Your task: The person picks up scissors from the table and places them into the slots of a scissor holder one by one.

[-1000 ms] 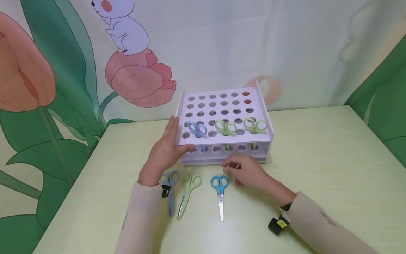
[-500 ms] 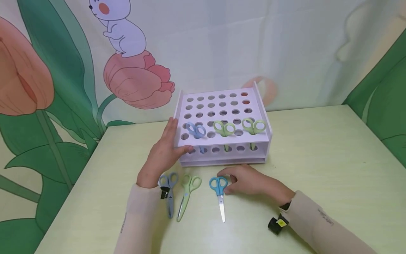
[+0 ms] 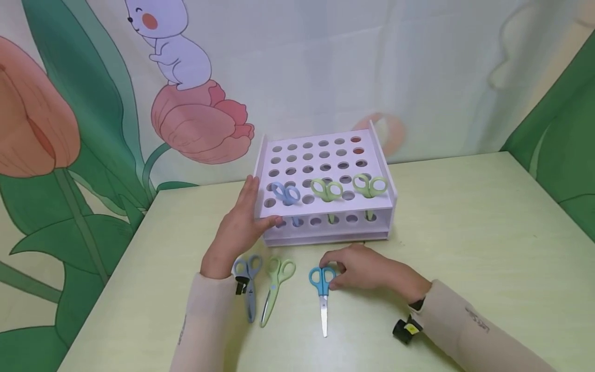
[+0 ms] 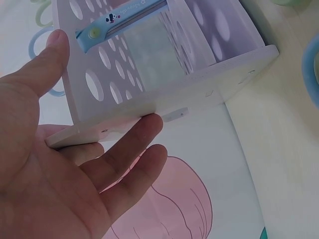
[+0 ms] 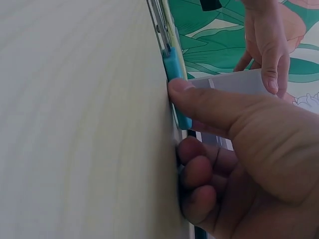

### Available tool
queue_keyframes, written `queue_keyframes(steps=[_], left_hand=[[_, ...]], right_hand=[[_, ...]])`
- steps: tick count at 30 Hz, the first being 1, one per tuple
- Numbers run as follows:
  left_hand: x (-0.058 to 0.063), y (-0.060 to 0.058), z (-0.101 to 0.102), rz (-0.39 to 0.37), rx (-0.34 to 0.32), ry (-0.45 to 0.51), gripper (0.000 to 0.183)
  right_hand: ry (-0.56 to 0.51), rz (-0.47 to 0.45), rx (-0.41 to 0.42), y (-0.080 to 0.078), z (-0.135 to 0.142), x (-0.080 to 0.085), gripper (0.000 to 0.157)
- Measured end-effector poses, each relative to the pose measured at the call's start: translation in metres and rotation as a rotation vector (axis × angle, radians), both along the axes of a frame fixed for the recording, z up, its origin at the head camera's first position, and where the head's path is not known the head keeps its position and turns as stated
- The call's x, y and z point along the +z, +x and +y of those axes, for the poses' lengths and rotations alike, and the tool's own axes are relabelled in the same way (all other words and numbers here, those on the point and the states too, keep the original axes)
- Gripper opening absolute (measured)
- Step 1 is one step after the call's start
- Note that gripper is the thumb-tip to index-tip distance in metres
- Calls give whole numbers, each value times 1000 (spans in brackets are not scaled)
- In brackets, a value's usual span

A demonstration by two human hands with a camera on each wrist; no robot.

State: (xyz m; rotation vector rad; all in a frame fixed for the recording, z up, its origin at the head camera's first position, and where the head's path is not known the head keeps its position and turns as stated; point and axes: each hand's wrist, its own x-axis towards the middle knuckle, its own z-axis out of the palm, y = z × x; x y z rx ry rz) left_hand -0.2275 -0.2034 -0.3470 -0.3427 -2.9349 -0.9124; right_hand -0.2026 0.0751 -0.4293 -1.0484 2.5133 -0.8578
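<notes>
A pair of scissors with bright blue handles (image 3: 320, 280) lies on the table, blades toward the near edge. My right hand (image 3: 364, 268) pinches its handle loops with thumb and index finger; in the right wrist view the thumb (image 5: 182, 89) presses on the blue handle (image 5: 172, 64). My left hand (image 3: 236, 225) holds the near left corner of a white rack (image 3: 325, 155) with rows of round holes. Its thumb lies at the front edge, its fingers along the outer side panel. Light blue scissors (image 3: 287, 193) and two green pairs (image 3: 327, 190) stand upright in the rack's front row.
Grey-blue scissors (image 3: 249, 289) and light green scissors (image 3: 277, 284) lie on the table (image 3: 465, 232) left of the bright blue pair. The grey-blue pair sits beside my left wrist. A printed curtain (image 3: 297, 67) hangs behind the rack.
My right hand has moved left from beside the bright blue scissors onto their handles, and the scissors have shifted slightly toward the near edge. The left hand stays on the rack.
</notes>
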Motion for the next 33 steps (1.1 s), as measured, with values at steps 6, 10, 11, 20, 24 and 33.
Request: queue_keyframes(steps=[6,10,11,20,24,33], left_hand=[[-2,1,-2,2,6,-9,106],[-3,1,-2,4,7,-14,106],[-3,2,-2,5,7,-15,107],[-3,0,-2,6,7,-15,107],[-3,0,-2,8,5,-19,107],[-1,0,0,7,3,-19,107]], right_hand=[[28,-27,0,-1,-1,2,28],[31,-51,-9,-1,1,6,26],[27,-55,-10,-1,1,6,26],[-140,-215,-15,-5,3,10,27],[-254,-361,-36,-5,3,13,29],[-439,-489,-41,-6,5,18,25]])
